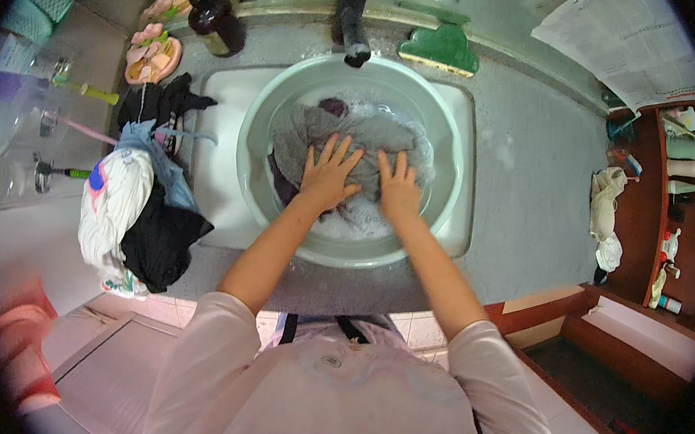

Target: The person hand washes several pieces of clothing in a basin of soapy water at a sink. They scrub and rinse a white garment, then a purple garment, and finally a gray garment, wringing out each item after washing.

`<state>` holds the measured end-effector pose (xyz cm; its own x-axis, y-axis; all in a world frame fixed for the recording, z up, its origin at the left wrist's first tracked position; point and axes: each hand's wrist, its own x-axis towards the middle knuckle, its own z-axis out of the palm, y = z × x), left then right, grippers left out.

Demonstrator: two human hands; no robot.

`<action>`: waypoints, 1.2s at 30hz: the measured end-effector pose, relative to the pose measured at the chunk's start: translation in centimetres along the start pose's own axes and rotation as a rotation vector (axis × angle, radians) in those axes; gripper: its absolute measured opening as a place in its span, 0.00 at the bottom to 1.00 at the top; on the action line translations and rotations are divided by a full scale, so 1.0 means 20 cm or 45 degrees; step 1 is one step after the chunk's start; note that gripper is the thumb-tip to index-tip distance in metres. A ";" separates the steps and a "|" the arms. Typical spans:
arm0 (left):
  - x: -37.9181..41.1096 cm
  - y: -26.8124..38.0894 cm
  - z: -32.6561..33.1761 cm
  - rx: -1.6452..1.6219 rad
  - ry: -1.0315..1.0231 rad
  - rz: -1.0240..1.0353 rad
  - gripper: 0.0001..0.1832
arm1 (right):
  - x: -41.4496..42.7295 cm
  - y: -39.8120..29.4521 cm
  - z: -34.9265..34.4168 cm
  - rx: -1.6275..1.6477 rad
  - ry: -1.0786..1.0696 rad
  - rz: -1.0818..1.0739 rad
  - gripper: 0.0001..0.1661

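Note:
A round pale green plastic basin [450, 176] rests on the white sink [220, 166] under a dark faucet [355, 21]. In it, a wet grey cloth [370, 124] lies in sudsy water, with dark maroon fabric [284, 182] showing at its left edge. My left hand [330, 178] presses flat on the cloth, its fingers spread. On the cloth's right part lies my right hand [399, 187], palm down with the fingers slightly apart. Neither hand visibly grips the fabric.
Black, white and blue clothes [117, 208] are heaped at the counter's left. Behind stand a dark bottle [216, 25], a pink flower-shaped dish [151, 57] and a green cloud-shaped item [439, 50]. Toothbrushes in cups hang at left. A wooden shelf [630, 215] with toiletries is at right.

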<state>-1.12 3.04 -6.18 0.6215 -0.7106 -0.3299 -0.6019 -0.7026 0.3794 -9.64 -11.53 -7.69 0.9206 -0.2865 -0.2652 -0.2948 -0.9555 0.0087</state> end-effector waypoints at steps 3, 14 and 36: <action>0.09 0.00 0.01 0.070 -0.175 -0.182 0.42 | 0.12 -0.06 0.10 -0.063 0.074 -0.035 0.42; -0.02 0.02 -0.10 0.092 -0.147 0.072 0.22 | -0.12 -0.07 -0.05 0.011 -0.211 0.119 0.22; -0.32 0.37 -1.61 -1.500 0.466 0.280 0.09 | -0.24 0.43 -1.73 1.536 0.501 -0.416 0.22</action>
<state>6.57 3.58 26.47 0.7814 -0.6234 0.0259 -0.0140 0.0240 0.9996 -7.77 -20.89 27.10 0.9448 -0.2524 0.2089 0.1019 -0.3796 -0.9195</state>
